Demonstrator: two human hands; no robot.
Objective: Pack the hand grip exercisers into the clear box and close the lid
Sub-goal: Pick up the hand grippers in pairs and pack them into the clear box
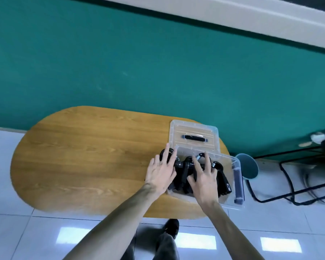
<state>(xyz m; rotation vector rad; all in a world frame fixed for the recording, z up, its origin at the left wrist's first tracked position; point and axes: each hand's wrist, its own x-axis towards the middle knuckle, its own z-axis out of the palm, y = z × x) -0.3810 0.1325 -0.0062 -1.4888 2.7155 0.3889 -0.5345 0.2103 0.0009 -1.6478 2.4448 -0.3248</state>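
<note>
The clear box (pixel 236 177) stands at the right end of the wooden table (pixel 86 158), overhanging its edge. Several black hand grip exercisers (pixel 185 170) lie inside it in a dense pile. My left hand (pixel 160 172) rests flat with fingers spread over the left side of the box, on a black exerciser (pixel 167 152) at the box's left rim. My right hand (pixel 204 175) presses down with spread fingers on the exercisers in the middle of the box. The clear lid (pixel 193 136), with a black handle, lies flat on the table just behind the box.
A round blue-grey stool (pixel 249 167) stands right of the table. Black metal frame legs (pixel 298 177) and cables lie on the tiled floor at the right. A green wall runs behind the table. My shoe (pixel 172 227) shows below the table's front edge.
</note>
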